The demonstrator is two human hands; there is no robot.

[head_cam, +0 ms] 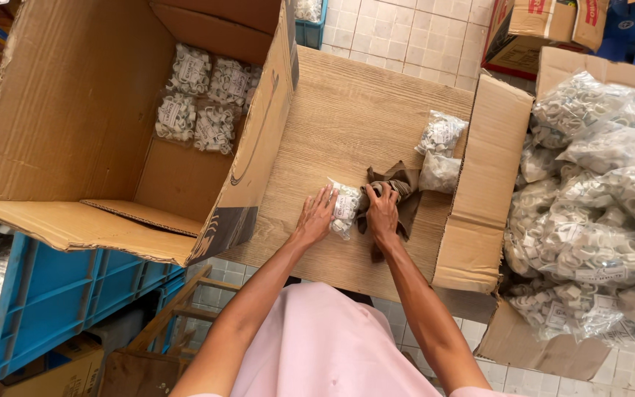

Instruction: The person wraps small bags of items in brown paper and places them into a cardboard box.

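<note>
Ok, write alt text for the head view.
Two bare hands, left hand and right hand, press a small clear plastic bag of white fittings onto a wooden table, between two open brown cardboard boxes holding similar bags.

The table [347,110] is pale wood with a matt, fine-grained face. Near its front edge a clear, glossy plastic bag [345,209] of white plastic fittings lies beside a dull brown cloth [402,191], soft and creased. The big box [75,110] is rough, matt corrugated cardboard.

Wooden table [332,117] at centre, open carton [75,125] with four packets [203,95] left of it, box of bagged fittings [597,206] right, cloth [398,192] and small packet [345,209] on it.
</note>
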